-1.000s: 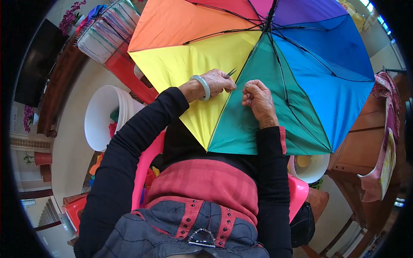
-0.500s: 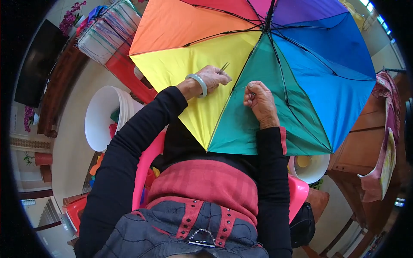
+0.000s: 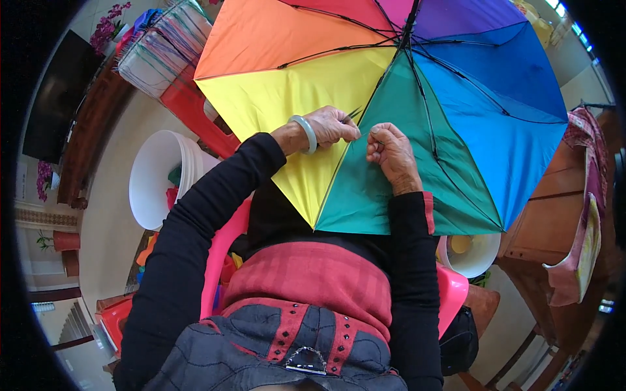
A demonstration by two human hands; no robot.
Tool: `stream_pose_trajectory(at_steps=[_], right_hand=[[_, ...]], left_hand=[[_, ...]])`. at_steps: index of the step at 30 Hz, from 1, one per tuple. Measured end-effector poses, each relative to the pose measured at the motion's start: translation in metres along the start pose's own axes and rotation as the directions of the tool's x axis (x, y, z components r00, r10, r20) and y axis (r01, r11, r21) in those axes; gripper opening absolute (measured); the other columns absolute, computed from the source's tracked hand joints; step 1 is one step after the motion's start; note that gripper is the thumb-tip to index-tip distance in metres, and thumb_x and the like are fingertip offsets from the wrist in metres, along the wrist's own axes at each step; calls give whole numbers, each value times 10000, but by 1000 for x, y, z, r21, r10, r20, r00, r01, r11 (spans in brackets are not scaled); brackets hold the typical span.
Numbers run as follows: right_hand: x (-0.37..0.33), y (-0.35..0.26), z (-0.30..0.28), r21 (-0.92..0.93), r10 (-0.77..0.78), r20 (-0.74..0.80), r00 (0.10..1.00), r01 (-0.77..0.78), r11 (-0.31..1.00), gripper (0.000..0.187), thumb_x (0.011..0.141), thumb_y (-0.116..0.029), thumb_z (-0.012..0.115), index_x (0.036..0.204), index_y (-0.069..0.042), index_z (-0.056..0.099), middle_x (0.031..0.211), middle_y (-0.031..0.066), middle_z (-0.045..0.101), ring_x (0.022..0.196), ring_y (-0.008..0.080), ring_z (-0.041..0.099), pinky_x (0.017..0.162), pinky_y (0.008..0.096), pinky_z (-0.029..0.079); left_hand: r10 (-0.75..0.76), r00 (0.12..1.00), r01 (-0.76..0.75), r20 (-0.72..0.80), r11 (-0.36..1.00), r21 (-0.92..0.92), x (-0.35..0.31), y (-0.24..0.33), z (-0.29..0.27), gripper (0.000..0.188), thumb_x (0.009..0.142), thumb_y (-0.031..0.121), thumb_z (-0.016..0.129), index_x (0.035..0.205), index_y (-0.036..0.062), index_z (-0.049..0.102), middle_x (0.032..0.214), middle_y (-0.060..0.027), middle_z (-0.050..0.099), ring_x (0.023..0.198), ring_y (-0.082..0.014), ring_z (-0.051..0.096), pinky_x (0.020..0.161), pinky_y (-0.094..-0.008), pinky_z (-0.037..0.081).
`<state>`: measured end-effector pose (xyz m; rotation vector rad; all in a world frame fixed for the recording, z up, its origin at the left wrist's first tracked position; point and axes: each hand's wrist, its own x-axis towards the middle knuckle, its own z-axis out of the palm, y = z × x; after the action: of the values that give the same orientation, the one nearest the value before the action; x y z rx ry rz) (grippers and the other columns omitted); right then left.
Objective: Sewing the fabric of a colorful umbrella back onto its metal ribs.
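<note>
A rainbow-coloured umbrella (image 3: 401,88) is spread open beneath both hands, its inner side and black ribs (image 3: 427,107) turned up. The yellow panel (image 3: 280,98) lies under the left hand (image 3: 330,126), the green panel (image 3: 365,202) under the right hand (image 3: 393,151). The umbrella's shaft (image 3: 408,29) shows beyond the hands, up and to the right of them.

Well to the right of the right hand is a brown wooden cabinet (image 3: 538,228). A pink plastic chair (image 3: 218,251) shows on the body side of the hands, at either side of the person. A white bucket (image 3: 149,179) is to the left of the left hand, past the black sleeve (image 3: 225,192). A smaller white tub (image 3: 486,251) sits below and right of the right hand, partly covered by the umbrella's edge.

The hands are near each other but apart, at either side of the seam (image 3: 334,179) between yellow and green. On the left wrist, just behind the hand, is a pale round bangle (image 3: 308,134). The left fingers are pinched around a small, dark, pointed tool (image 3: 354,113), its end jutting past them. The right hand is curled, thumb against forefinger; it may hold a thread or needle, too fine to tell.
</note>
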<state>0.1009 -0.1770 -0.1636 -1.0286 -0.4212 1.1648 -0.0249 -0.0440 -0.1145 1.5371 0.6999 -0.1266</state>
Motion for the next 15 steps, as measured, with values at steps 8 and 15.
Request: stream_pose_trajectory(at_steps=[8, 15], right_hand=[[0, 1, -2, 22, -15, -34, 999, 16, 1000, 57, 804, -113, 549, 801, -63, 522, 661, 23, 535, 517, 86, 525, 439, 227, 471], [0, 1, -2, 55, -15, 1, 1000, 15, 998, 58, 803, -111, 546, 797, -59, 521, 661, 29, 534, 521, 91, 525, 446, 233, 475]], left_hand=[[-19, 998, 20, -67, 1000, 9, 2, -1, 4, 174, 746, 208, 632, 794, 60, 555, 546, 45, 409, 396, -44, 309, 355, -211, 222], [-38, 980, 61, -195, 992, 113, 9, -10, -5, 172, 743, 201, 640, 795, 58, 559, 514, 49, 383, 384, -44, 296, 356, -211, 213]])
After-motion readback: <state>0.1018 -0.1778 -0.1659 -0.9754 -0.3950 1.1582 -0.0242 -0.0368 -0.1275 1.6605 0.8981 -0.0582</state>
